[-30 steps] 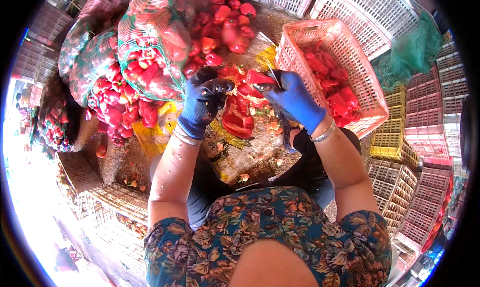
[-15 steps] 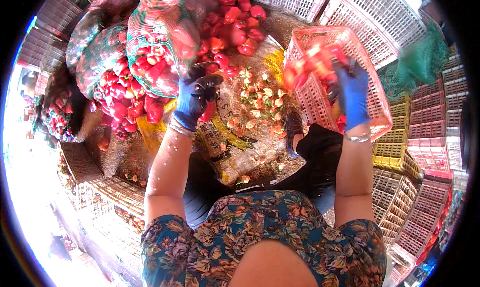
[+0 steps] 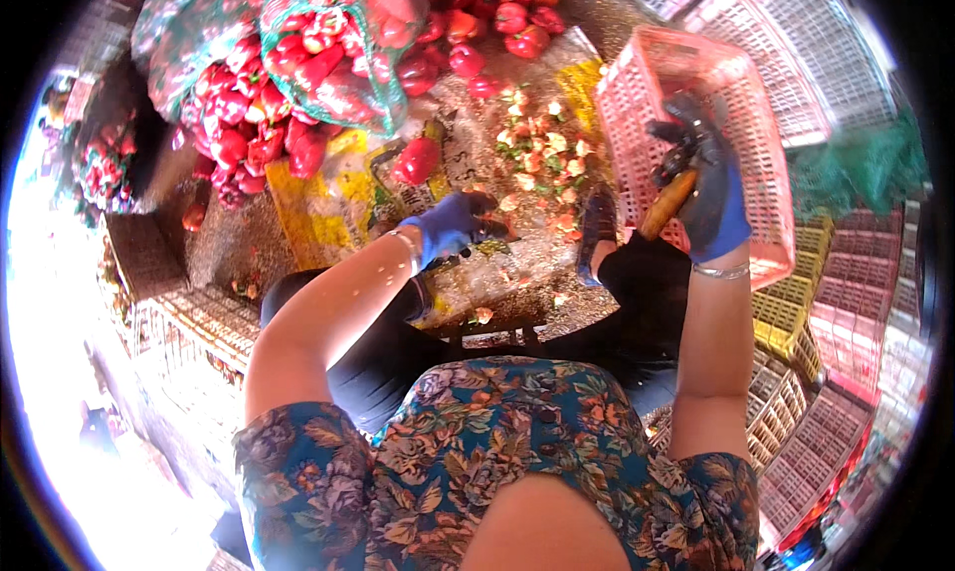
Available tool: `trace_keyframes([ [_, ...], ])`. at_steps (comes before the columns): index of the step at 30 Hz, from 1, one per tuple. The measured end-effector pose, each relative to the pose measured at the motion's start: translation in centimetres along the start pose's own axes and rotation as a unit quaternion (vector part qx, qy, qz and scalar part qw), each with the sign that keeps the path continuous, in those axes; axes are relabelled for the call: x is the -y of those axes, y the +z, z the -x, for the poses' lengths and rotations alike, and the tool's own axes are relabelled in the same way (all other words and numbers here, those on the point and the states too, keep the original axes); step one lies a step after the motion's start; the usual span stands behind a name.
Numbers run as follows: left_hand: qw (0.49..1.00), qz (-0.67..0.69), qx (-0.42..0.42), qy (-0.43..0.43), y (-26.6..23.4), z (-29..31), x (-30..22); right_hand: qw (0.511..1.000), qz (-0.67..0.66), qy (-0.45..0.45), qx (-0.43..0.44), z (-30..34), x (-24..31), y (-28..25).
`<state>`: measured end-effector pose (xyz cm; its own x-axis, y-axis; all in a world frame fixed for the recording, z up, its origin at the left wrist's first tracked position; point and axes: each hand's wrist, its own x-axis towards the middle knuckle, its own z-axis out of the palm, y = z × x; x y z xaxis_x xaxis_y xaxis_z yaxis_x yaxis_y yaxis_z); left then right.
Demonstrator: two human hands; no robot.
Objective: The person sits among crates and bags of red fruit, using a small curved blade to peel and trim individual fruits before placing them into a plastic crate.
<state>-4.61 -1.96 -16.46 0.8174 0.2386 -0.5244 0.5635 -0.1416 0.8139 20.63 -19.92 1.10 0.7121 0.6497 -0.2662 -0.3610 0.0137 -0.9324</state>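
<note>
Diagonally down-left, the brown handle (image 3: 666, 207)

The right hand (image 3: 704, 178), gloved in blue and black, grips a brown handle (image 3: 668, 205) above a pink plastic crate (image 3: 647, 123). The left hand (image 3: 458, 225), gloved alike, hangs with fingers parted near a single red bell pepper (image 3: 416, 160) on a flattened yellow-and-white sack (image 3: 310, 191). Pepper cores (image 3: 542, 148) lie scattered between the hands; beyond, red bell peppers bulge from green mesh bags (image 3: 383, 94).

Pepper scraps (image 3: 533, 153) lie between bag (image 3: 328, 49) and crate (image 3: 633, 123).
</note>
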Motion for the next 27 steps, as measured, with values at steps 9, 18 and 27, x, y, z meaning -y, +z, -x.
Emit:
trace_keyframes([
  [9, 0.9, -0.093, -0.311, -0.29, -8.4, -6.9, 13.6, 0.998, -0.008, 0.061, -0.005, -3.2, -1.8, 3.8],
  [18, 0.884, -0.251, -0.236, -0.317, -9.9, -11.8, 15.8, 0.974, 0.065, 0.218, 0.018, -2.5, -3.8, 10.0],
  [27, 0.773, 0.593, -0.227, -0.009, -4.5, -14.2, 18.3, 0.945, 0.056, 0.291, 0.139, -3.5, -6.7, 9.9],
])
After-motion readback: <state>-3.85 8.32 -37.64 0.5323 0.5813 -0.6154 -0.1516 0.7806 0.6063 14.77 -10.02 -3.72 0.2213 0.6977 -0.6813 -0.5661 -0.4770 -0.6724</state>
